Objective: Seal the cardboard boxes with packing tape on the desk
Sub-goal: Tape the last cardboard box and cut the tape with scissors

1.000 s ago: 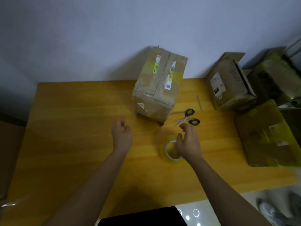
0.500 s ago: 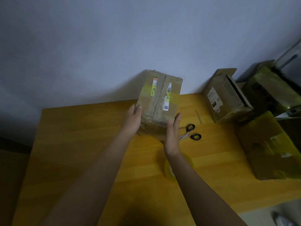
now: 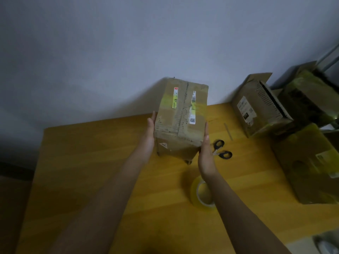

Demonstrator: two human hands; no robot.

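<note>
Both hands have left the tape (image 3: 202, 194) and table (image 3: 88, 162) since a second ago and now flank the box (image 3: 180, 123). Left hand (image 3: 149, 136) lies flat on its 9 o'clock side, right hand (image 3: 206, 153) flat on its 3 o'clock side; fingers straight, pressing, not curled. Box sits at 12 o'clock on the table, by the wall. Judgement: being positioned for taping. Top shows worn brown cardboard, old yellowish tape, torn labels, ragged centre seam. Tape roll lies at 5 o'clock of the box, scissors (image 3: 221, 150) at 3 o'clock.
</note>
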